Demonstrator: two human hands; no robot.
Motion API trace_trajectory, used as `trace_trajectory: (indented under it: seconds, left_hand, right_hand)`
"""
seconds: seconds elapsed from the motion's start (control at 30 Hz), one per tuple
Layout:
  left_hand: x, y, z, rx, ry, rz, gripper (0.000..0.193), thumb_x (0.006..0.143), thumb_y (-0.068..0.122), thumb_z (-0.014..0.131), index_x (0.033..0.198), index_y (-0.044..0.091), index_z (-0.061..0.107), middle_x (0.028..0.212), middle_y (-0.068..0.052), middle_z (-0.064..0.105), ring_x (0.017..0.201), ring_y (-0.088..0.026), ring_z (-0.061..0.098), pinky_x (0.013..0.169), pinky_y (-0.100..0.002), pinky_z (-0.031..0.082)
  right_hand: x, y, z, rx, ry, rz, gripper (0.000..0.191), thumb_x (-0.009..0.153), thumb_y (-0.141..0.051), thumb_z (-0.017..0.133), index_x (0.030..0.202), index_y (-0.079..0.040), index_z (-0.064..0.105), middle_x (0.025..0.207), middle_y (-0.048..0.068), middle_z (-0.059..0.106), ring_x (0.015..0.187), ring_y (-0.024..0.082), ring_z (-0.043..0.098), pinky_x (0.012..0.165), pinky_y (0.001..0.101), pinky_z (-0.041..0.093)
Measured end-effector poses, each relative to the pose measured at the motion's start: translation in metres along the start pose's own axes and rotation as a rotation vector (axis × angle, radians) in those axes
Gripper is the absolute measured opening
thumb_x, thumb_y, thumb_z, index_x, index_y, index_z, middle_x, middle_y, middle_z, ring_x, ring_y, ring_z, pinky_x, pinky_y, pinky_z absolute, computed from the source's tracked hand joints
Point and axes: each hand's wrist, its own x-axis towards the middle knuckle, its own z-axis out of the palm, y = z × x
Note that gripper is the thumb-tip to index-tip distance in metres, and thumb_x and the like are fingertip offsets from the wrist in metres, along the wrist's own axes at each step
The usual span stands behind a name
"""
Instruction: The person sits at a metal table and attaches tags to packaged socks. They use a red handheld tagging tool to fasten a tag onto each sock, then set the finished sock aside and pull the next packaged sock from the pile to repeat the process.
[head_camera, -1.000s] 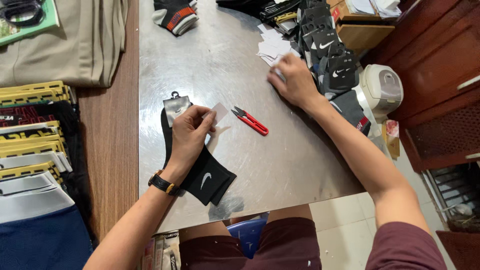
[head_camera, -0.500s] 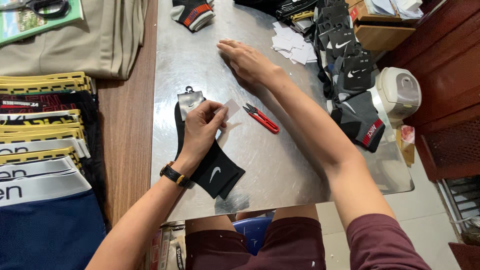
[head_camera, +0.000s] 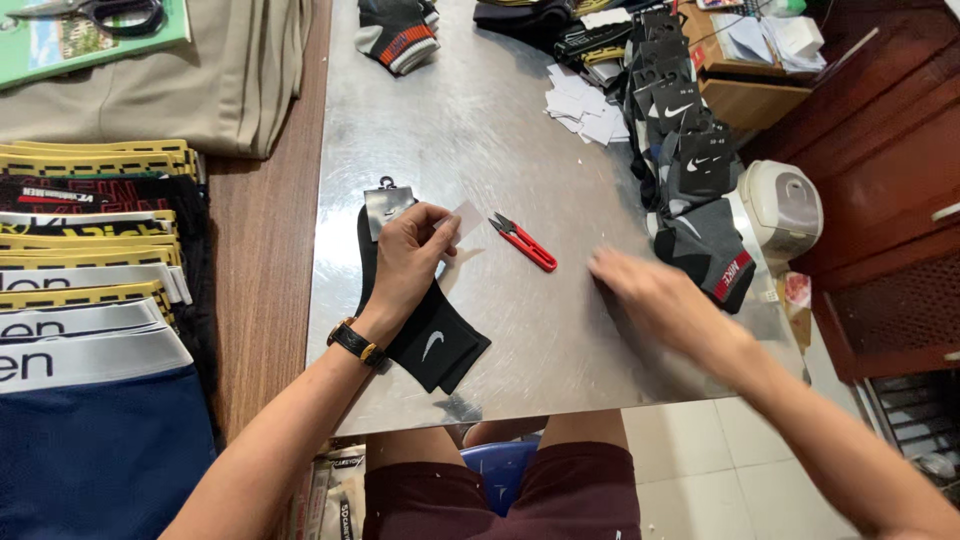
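A black sock (head_camera: 438, 340) with a grey hang tag (head_camera: 385, 203) lies on the steel table (head_camera: 470, 120). My left hand (head_camera: 408, 255) rests on the sock and pinches a small white paper slip (head_camera: 466, 220) between thumb and fingers. My right hand (head_camera: 650, 295), blurred by motion, hovers open and low over the table's right part, holding nothing. Red thread snips (head_camera: 523, 241) lie between the two hands, a little beyond them.
A row of tagged black and grey socks (head_camera: 690, 160) lines the table's right side beside loose white slips (head_camera: 585, 110) and a white tape dispenser (head_camera: 785, 205). Folded garments (head_camera: 90, 290) are stacked at left. More socks (head_camera: 398, 35) lie at the far end.
My right hand has swept back from the far sock pile toward me and now sits near the table's right front. My left hand stays on the sock with the slip.
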Motion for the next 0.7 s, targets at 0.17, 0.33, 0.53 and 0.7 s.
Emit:
trace_trajectory:
  seconds: [0.17,0.33,0.53,0.7]
  left_hand:
    - [0.0,-0.002,0.0,0.006,-0.003,0.001,0.017,0.1,0.017,0.068,0.101,0.0,0.07,0.082,-0.003,0.071,0.071,-0.007,0.068,0.064,-0.021,0.057]
    - [-0.002,-0.005,-0.001,0.027,0.005,0.031,0.017,0.1,0.016,0.068,0.104,0.0,0.071,0.084,-0.003,0.071,0.073,-0.007,0.069,0.065,-0.021,0.058]
    - [-0.003,-0.004,-0.002,-0.066,-0.013,0.039,0.016,0.1,0.014,0.069,0.105,-0.001,0.071,0.085,-0.003,0.071,0.073,-0.008,0.068,0.065,-0.021,0.058]
    - [-0.005,0.001,-0.003,-0.013,-0.053,0.043,0.017,0.101,0.016,0.067,0.107,0.001,0.071,0.087,-0.004,0.073,0.074,-0.008,0.07,0.065,-0.021,0.06]
  right_hand:
    - [-0.073,-0.049,-0.071,0.338,-0.897,-0.092,0.005,0.089,-0.018,0.071,0.092,-0.015,0.071,0.08,0.012,0.07,0.079,0.032,0.069,0.07,0.0437,0.054]
    - [-0.036,-0.064,-0.086,0.667,-0.184,-0.079,0.015,0.078,-0.007,0.071,0.093,-0.004,0.07,0.082,0.013,0.069,0.073,0.029,0.069,0.064,0.0356,0.055]
    - [0.072,-0.051,-0.036,0.747,0.219,0.164,0.021,0.094,-0.019,0.078,0.11,-0.007,0.076,0.096,0.008,0.075,0.081,0.013,0.072,0.073,0.0286,0.057]
    - [0.142,-0.05,-0.002,0.993,0.21,0.18,0.037,0.095,-0.019,0.075,0.127,-0.002,0.066,0.101,0.006,0.075,0.089,0.012,0.073,0.077,0.0274,0.06]
